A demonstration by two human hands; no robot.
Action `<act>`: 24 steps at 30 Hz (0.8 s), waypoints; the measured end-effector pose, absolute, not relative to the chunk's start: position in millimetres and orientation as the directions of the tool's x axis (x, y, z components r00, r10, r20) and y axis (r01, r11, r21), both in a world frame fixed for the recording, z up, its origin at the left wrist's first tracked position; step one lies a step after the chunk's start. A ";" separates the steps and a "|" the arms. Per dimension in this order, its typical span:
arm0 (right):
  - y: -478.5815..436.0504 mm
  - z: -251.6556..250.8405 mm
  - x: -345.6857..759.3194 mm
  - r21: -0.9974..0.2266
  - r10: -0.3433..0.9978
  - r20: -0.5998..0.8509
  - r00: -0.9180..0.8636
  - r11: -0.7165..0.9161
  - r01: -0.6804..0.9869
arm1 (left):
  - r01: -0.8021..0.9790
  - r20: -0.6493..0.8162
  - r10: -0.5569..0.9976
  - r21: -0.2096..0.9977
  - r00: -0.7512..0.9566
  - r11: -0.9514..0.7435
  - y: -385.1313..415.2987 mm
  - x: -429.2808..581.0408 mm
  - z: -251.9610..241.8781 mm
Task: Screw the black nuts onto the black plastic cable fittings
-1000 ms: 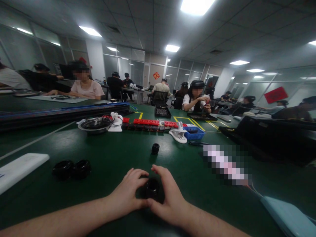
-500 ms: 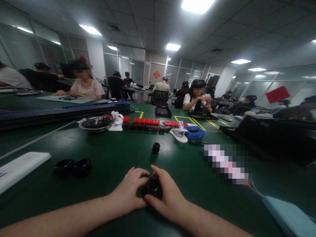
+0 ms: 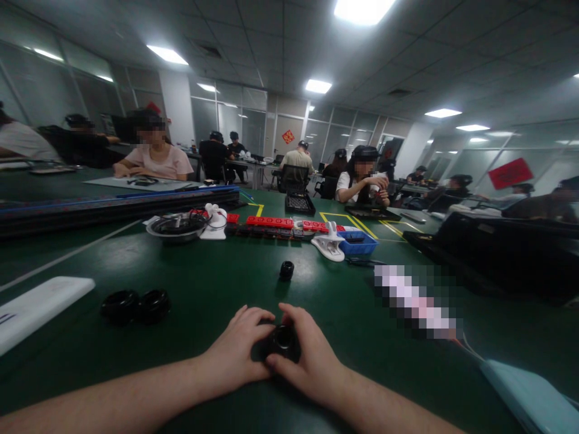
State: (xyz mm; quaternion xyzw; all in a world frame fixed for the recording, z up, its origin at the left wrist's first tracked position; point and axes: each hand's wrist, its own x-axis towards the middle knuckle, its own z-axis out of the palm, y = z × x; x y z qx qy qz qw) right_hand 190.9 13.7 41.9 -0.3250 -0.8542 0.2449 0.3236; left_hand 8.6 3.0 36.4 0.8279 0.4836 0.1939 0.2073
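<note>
Low over the near part of the green table [image 3: 217,289], my two hands are curled round a shiny black ring-shaped piece [image 3: 284,339] with a round hole on top. My right hand [image 3: 312,349] grips it between thumb and fingers from the right. From the left, my left hand [image 3: 242,343] closes on its other side, thumb below and fingers above. The hands hide much of the piece. Straight ahead stands a smaller black ringed piece [image 3: 286,270]. To the left, two black rings [image 3: 120,306] lie side by side, touching.
Farther back are a metal bowl [image 3: 176,228], white clip stands [image 3: 328,244], red strips [image 3: 270,222], a blue bin [image 3: 357,242] and a black tray [image 3: 299,204]. A white slab [image 3: 43,310] lies left, a pale blue case [image 3: 529,392] right. Co-workers sit beyond.
My hands stay round the black piece with almost no movement. The whole view has shifted very slightly.
</note>
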 end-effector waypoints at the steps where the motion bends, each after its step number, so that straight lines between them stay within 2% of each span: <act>1: 13.4 41.9 191.5 -0.627 0.701 0.412 -0.583 0.682 0.377 | 0.719 0.122 0.882 0.534 0.455 -0.445 2.5 8.9 37.2; 4: 12.3 41.3 193.5 -0.571 0.598 0.509 -0.619 0.773 0.278 | 0.711 0.133 0.881 0.543 0.454 -0.448 1.8 9.6 38.8; 6: 12.1 40.7 193.7 -0.533 0.555 0.524 -0.646 0.805 0.260 | 0.709 0.141 0.879 0.540 0.456 -0.454 2.0 9.6 38.5; 13: 14.8 42.1 190.7 -0.614 0.710 0.389 -0.587 0.675 0.410 | 0.714 0.138 0.879 0.534 0.456 -0.454 2.9 8.5 36.0; 16: 14.2 42.0 191.9 -0.614 0.672 0.428 -0.604 0.707 0.352 | 0.713 0.135 0.881 0.540 0.453 -0.448 2.5 9.0 36.7; 20: 13.2 41.3 193.6 -0.542 0.563 0.509 -0.651 0.797 0.267 | 0.711 0.133 0.880 0.540 0.457 -0.451 3.2 9.0 36.2; 24: 14.7 41.6 192.1 -0.549 0.652 0.464 -0.600 0.743 0.384 | 0.720 0.131 0.878 0.523 0.461 -0.456 4.0 8.9 34.5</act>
